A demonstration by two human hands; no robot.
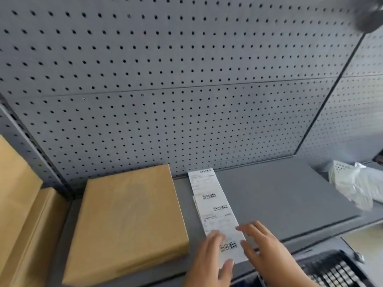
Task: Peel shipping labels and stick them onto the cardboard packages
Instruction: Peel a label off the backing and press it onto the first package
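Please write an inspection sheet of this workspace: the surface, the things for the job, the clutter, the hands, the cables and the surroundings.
Surface: grey shelf, bare at its middle.
Job's things: long white label strip with barcodes lies flat on the shelf, right of a cardboard package with no label on its top; more cardboard packages at far left.
Clutter: clear plastic bags at right edge.
Hands: left hand and right hand are open, fingers at the strip's near end; contact blurred.
Cables: nothing seen.
Surroundings: grey pegboard wall behind; dark keyboard-like object at lower right.

Matt brown cardboard package [128, 220], smooth white paper label strip [215, 212], perforated grey metal pegboard [165, 79].
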